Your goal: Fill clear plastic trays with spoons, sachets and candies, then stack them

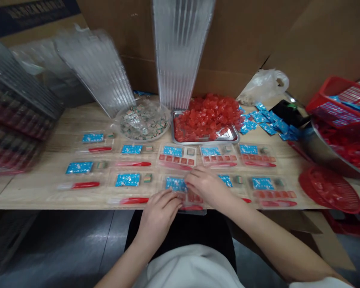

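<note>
A clear plastic tray at the table's front edge lies under both hands; it holds a blue packet [176, 184], red translucent squares [195, 197] and a red pen-like stick [191, 207]. My left hand [161, 210] has its fingers bent and close together over the tray's left part. From the right, my right hand [208, 186] reaches across with curled fingertips by the packet and the squares. What either hand grips is hidden. Beside them, another tray's blue packet [127, 180] sits with a small striped cube [148, 178].
Two rows of similar trays cover the table [48, 196]. Behind stand a round dish [165, 129] of small cubes, a metal tray [205, 141] heaped with red pieces, and tall stacked plastic trays [180, 52]. Blue packets [268, 120], a red basket [333, 92] and a metal bowl [315, 144] are right.
</note>
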The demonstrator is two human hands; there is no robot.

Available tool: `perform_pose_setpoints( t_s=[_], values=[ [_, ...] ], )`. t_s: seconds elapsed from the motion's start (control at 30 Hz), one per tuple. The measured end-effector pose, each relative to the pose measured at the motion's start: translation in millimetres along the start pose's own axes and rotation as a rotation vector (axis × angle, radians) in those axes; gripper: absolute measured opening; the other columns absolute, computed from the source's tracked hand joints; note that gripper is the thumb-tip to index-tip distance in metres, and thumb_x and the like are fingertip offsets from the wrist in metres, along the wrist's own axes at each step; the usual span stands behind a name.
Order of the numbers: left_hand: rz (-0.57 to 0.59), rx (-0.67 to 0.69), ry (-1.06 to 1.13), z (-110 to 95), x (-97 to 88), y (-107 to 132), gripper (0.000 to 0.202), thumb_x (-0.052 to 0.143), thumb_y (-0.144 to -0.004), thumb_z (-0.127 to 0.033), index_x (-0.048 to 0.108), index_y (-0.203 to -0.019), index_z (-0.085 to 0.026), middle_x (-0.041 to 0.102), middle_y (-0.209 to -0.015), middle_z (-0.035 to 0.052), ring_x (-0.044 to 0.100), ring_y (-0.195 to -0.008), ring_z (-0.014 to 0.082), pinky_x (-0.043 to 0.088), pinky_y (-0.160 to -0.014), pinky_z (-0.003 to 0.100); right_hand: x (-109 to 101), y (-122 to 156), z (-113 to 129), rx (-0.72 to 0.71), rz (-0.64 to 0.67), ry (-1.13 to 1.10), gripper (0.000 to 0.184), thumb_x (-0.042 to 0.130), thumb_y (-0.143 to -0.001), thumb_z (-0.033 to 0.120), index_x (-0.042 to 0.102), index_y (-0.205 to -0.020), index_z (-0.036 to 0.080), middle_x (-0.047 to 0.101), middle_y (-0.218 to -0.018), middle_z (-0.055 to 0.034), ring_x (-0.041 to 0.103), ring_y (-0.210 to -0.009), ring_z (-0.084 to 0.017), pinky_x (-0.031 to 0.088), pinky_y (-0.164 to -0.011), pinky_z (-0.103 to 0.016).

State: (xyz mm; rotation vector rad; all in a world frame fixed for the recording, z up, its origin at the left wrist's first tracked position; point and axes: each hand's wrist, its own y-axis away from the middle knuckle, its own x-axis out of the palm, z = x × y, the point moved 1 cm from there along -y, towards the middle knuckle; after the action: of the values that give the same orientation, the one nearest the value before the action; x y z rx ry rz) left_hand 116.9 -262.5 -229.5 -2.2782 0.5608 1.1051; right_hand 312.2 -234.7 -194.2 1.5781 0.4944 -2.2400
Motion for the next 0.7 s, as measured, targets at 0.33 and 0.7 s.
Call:
perform_pose_setpoints(
  t_s=[0.33, 0.7],
  values=[
    [-0.049, 0.048, -0.004, 3.4, 5.0, 0.9, 0.023, 0.053, -0.084, -0.014, 0.065, -0.102, -0.024, 0.069, -0.106, 0.0005, 0.061, -0.103, 0.0236, 0.056, -0.083, 0.042, -21.7, -62.7, -80.2, 0.337, -0.068, 0.028, 0.01, 0.056, -0.082, 0.02, 0.063, -0.088, 0.017, 0.065, -0.093, -0.0071, 0.059, -0.088, -0.018, 0.043, -0.079, -0.028],
    [0.0, 0.068, -0.014, 3.6, 2.3, 1.7, 0.026, 0.051, -0.085, -0.012, 0.063, -0.106, -0.022, 0.067, -0.111, 0.003, 0.059, -0.108, 0.0245, 0.056, -0.084, 0.042, -25.1, -41.9, -71.6, 0.281, -0.062, -0.248, 0.019, 0.05, -0.085, 0.018, 0.066, -0.096, 0.019, 0.067, -0.092, -0.0038, 0.061, -0.082, -0.013, 0.046, -0.073, -0.023]
  ],
)
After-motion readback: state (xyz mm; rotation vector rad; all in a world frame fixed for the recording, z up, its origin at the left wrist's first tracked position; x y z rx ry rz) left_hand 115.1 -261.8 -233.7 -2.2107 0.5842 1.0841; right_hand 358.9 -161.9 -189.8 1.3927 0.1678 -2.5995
